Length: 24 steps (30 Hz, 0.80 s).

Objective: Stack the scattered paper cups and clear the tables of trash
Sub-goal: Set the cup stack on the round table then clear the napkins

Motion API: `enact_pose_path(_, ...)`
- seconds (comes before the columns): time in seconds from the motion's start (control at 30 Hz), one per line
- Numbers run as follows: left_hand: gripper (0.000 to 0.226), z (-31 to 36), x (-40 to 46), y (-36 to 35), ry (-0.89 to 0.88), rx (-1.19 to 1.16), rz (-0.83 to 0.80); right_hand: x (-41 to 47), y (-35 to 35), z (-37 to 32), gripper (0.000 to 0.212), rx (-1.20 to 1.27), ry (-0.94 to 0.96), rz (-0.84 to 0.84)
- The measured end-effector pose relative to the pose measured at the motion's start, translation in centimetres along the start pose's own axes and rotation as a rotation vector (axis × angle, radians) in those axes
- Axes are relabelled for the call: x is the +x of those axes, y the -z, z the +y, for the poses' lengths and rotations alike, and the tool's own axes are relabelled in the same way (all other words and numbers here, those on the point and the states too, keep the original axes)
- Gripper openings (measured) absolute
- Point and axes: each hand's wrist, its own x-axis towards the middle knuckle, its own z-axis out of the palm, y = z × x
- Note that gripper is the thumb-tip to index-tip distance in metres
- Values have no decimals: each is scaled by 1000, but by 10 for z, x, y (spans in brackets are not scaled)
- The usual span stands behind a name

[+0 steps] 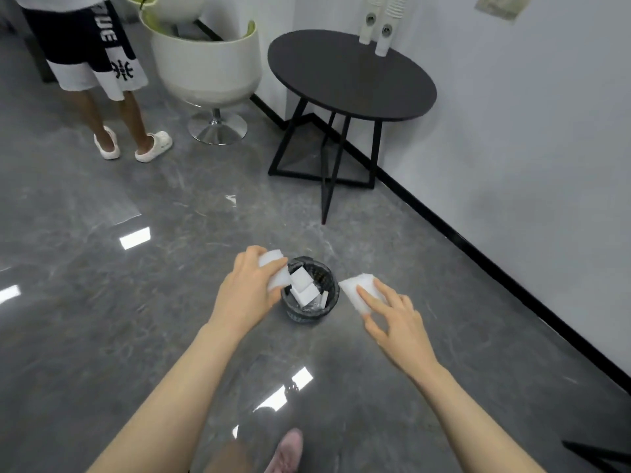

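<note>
A small black waste bin (297, 315) stands on the grey floor below me, with white pieces of trash (303, 287) inside. My left hand (244, 295) grips a white piece of trash (273, 264) at the bin's left rim. My right hand (392, 319) holds another white piece (355, 291) just right of the bin, its index finger lying straight along it. Two tall stacks of white paper cups (377, 25) stand at the back of the round dark table (348, 80).
A person (92, 63) in shorts and white slippers stands at the upper left beside a white swivel chair (205, 66). The white wall with black skirting (478, 240) runs along the right. My foot (285, 452) shows at the bottom edge.
</note>
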Motion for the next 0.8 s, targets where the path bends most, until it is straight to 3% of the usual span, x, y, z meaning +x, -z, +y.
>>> enact_pose_path(0.47, 48, -61, 198, -108, -19, 6, -285, 175, -96, 57, 48, 111, -179, -172)
enact_pose_path(0.8, 49, -119, 308, -268, -52, 64, -498, 297, -244, 106, 49, 232, -287, -287)
